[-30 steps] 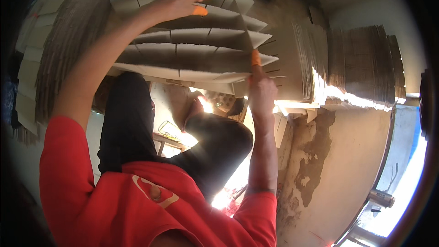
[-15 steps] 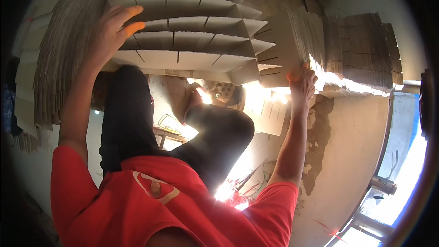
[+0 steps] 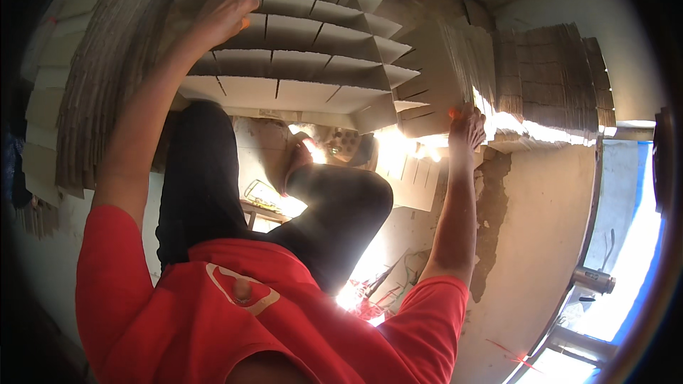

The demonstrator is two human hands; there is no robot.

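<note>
Several slotted cardboard divider strips (image 3: 284, 92) stand in parallel rows in front of me, crossed near their right ends by another strip (image 3: 375, 115). My left hand (image 3: 226, 18) reaches over the left part of the rows. Its fingers are drawn together at the top edge of a farther strip (image 3: 290, 30), and orange covering shows on a fingertip. On the right, my right hand (image 3: 467, 130) is closed at the near lower edge of a stack of slotted cardboard sheets (image 3: 445, 64). An orange-covered thumb shows there; the other fingers are curled and partly hidden.
Tall stacks of cardboard (image 3: 107, 78) lean on the left. Another bundle of cardboard (image 3: 546, 78) stands at the far right, by a stained wall (image 3: 541, 220). My legs in black trousers (image 3: 203, 178) are below the rows. Bright sunlight washes out parts of the floor.
My left hand has moved right and away from me over the rows, and its spread fingers have come together. My right hand stays at the stack, shifted very little.
</note>
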